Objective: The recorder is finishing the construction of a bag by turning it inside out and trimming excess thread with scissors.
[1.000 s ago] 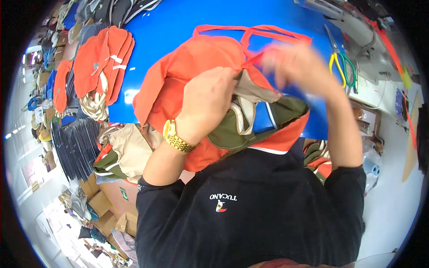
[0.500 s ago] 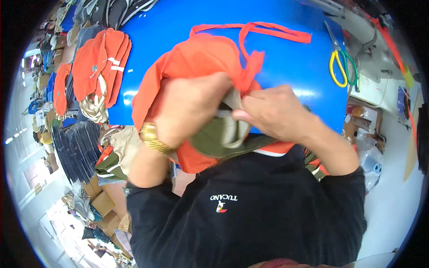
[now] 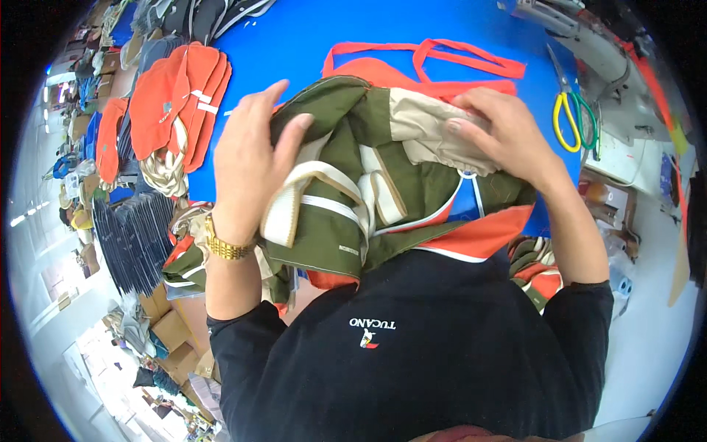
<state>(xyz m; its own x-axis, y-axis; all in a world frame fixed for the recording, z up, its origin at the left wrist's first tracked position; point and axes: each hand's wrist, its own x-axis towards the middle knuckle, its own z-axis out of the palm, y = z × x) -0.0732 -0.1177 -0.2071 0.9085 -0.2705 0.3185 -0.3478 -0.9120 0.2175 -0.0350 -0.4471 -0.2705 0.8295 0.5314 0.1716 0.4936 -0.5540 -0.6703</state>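
A part-sewn fabric bag [image 3: 331, 232] in olive green, beige and orange lies crumpled across the near part of the blue table, its olive side showing. White-and-tan webbing straps [image 3: 379, 184] lie folded over its middle. My left hand [image 3: 250, 158], with a gold watch at the wrist, is at the bag's left edge, thumb and fingers spread wide. Over the beige panel [image 3: 434, 129] at the right, my right hand [image 3: 508, 136] rests with fingers bent and thumb apart, touching the cloth. Long orange ties [image 3: 471, 62] trail beyond the bag.
Yellow-and-green-handled scissors [image 3: 571, 118] lie at the table's [image 3: 309, 44] right side. Stacked orange pieces [image 3: 177, 110] with cords sit at the left, above a pile of dark flat pieces [image 3: 136, 243]. A pale machine [image 3: 611, 74] stands at the far right.
My hands, close together at the middle before, have moved apart to the bag's two sides. The bag's orange cloth has been turned back, and the olive and beige side now shows.
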